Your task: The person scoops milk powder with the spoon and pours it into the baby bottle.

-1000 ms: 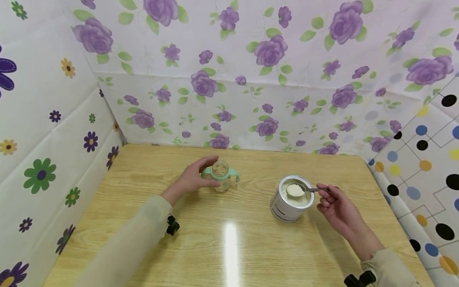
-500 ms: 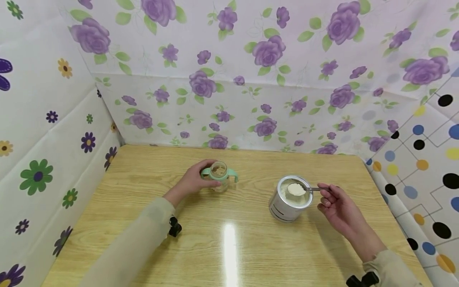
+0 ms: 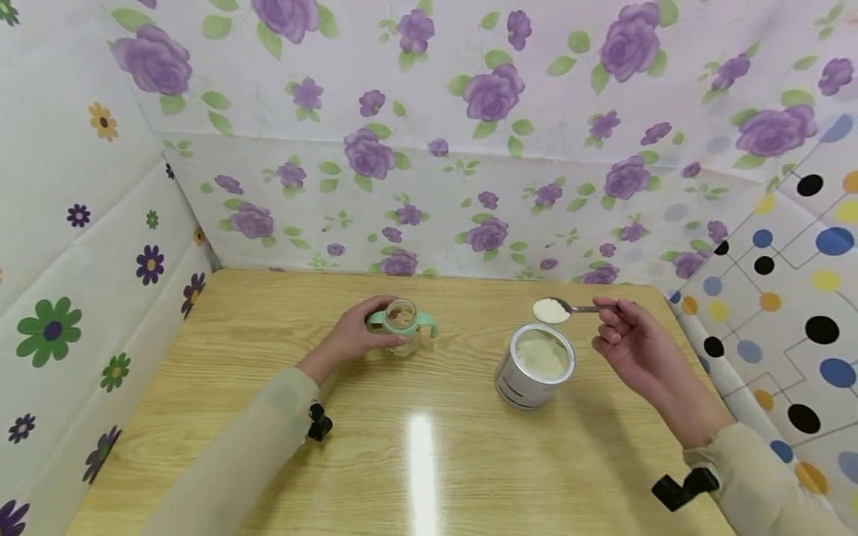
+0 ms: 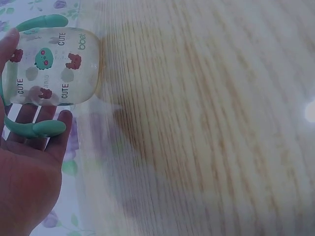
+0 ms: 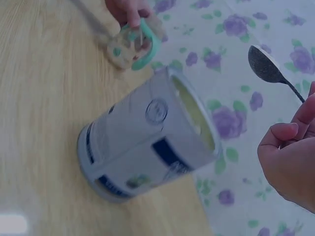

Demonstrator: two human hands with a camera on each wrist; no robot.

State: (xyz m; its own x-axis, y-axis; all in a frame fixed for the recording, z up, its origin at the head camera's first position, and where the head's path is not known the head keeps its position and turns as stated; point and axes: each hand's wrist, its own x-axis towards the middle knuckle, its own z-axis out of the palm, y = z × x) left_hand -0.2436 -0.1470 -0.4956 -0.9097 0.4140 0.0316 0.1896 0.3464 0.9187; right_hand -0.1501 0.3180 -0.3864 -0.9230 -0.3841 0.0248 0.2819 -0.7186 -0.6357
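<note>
In the head view, a clear baby bottle (image 3: 411, 343) with mint-green handles stands open-topped on the table. My left hand (image 3: 357, 335) grips it from the left side, thumb toward me and fingers behind. The left wrist view shows cartoon prints and "CUTE" lettering on the bottle (image 4: 56, 66). My right hand (image 3: 637, 350) pinches the handle of a metal spoon (image 3: 552, 310) heaped with pale powder. The spoon is held above and just behind the rim of an open can (image 3: 523, 383), which contains more of this powder (image 3: 541, 355).
Everything stands on a light wood table (image 3: 335, 447). Behind it hangs a cloth with purple roses (image 3: 492, 93), with patterned cloths (image 3: 50, 327) at the left and right sides. A gap of bare tabletop lies between bottle and can.
The right hand has raised the loaded spoon out of the can, up and away past its rim. The left hand stays at the bottle. The head view has shifted slightly.
</note>
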